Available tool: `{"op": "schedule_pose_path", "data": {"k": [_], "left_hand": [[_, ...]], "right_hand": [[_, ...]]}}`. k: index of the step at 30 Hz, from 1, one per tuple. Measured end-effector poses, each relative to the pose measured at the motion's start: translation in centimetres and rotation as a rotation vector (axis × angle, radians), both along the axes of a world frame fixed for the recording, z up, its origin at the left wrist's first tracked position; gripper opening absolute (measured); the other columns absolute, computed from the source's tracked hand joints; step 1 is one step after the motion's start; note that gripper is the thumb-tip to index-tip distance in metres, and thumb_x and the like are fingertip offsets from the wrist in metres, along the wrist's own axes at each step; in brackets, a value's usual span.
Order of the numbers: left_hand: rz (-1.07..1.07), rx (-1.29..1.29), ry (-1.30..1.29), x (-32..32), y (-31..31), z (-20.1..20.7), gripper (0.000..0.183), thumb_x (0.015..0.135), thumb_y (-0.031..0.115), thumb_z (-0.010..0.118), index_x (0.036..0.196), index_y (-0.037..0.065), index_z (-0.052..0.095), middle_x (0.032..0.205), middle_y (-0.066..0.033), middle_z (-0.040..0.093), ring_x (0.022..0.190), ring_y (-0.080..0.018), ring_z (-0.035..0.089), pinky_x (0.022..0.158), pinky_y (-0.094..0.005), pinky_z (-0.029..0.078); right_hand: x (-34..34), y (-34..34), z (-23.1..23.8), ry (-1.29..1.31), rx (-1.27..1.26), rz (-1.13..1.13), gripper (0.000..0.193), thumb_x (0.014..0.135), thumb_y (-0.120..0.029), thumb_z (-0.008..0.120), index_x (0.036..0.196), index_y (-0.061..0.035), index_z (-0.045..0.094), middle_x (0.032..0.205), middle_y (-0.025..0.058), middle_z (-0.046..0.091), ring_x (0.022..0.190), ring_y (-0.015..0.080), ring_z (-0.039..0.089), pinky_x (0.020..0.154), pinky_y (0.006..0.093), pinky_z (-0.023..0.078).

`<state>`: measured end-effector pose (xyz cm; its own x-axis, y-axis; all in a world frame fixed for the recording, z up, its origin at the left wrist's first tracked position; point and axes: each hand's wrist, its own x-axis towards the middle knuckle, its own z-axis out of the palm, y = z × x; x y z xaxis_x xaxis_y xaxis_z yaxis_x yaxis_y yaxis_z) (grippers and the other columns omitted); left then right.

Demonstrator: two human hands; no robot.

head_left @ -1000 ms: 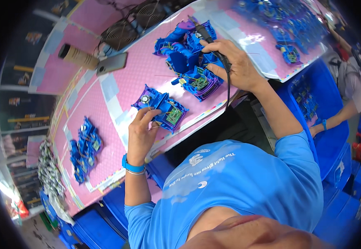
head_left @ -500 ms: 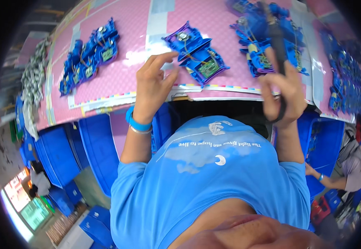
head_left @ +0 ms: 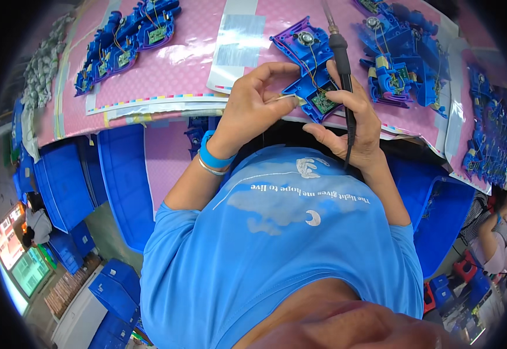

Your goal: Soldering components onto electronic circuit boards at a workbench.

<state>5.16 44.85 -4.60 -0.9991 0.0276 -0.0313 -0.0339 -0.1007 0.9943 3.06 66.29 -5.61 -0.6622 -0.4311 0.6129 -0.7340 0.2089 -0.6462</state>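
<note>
An open blue plastic housing [head_left: 310,75] lies in two joined halves near the table's front edge. A round silver part [head_left: 306,38] sits in its upper half, a green circuit board [head_left: 324,103] in the lower, and thin wires run between them. My left hand [head_left: 258,104] has its fingers curled at the housing's left edge, gripping it; a small pale bit shows by the thumb. Across my right hand [head_left: 355,119] lies a black-handled soldering iron [head_left: 339,55], held between the fingers with its metal tip pointing away from me. The right fingertips reach the housing's right side.
More blue housings stand in a row at the left [head_left: 122,49], in a stack close on the right [head_left: 402,64] and at the far right [head_left: 489,134]. Blue bins [head_left: 126,186] stand below the pink-covered table [head_left: 198,55]. A co-worker's arm [head_left: 489,235] shows at right.
My right hand has come left and toward the housing with the soldering iron. My left hand has moved right onto the housing's edge. The view has shifted a little.
</note>
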Motion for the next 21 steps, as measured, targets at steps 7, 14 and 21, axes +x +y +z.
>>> {"op": "schedule_pose_path", "data": {"k": [7, 14, 21], "left_hand": [[0.173, -0.021, 0.075, -0.9, -0.6, 0.2, 0.023, 0.085, 0.005, 0.075, 0.107, 0.0, 0.073, 0.069, 0.0013, 0.066, 0.059, -0.0021, 0.056, 0.056, -0.02, 0.044], [-0.262, -0.684, 0.318, -4.4, -1.8, 1.9, 0.02, 0.08, 0.006, 0.073, 0.099, 0.006, 0.077, 0.077, -0.0099, 0.068, 0.065, -0.0183, 0.064, 0.061, -0.0304, 0.052], [-0.213, -0.664, 0.398, -2.4, -2.4, 3.2, 0.023, 0.082, 0.005, 0.071, 0.104, 0.005, 0.076, 0.07, -0.0078, 0.06, 0.06, -0.0169, 0.057, 0.056, -0.031, 0.048]], "right_hand": [[-0.5, 0.5, 0.8, 0.028, 0.005, 0.019, 0.065, 0.07, -0.023, 0.093, 0.123, -0.006, 0.058, 0.139, 0.0281, 0.058, 0.133, 0.0425, 0.054, 0.109, 0.0473, 0.044], [-0.2, 0.2, 0.7, 0.018, 0.032, 0.041, 0.067, 0.07, -0.021, 0.093, 0.124, -0.0078, 0.057, 0.139, 0.0282, 0.059, 0.131, 0.0431, 0.056, 0.108, 0.0471, 0.045], [-0.7, 0.9, 0.9, 0.103, -0.002, 0.017, 0.054, 0.079, -0.017, 0.086, 0.122, -0.0028, 0.056, 0.13, 0.0325, 0.062, 0.123, 0.0428, 0.061, 0.101, 0.0465, 0.05]]}}
